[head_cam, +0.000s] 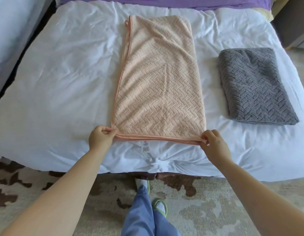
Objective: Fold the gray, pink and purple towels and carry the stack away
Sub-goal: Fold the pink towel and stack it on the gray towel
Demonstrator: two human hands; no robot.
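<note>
Left hand (99,136), right hand (213,142) pinching pink towel (158,82) corners; white bed (62,82), gray towel (253,86) folded, patterned carpet (207,210)

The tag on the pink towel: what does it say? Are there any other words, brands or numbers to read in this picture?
Tag, white, at the near hem of the pink towel: a red logo above lines of small print, all too small and blurred to read.
Gray towel and sheet: no text on either.
Nothing else in view carries readable words or numbers.
</note>
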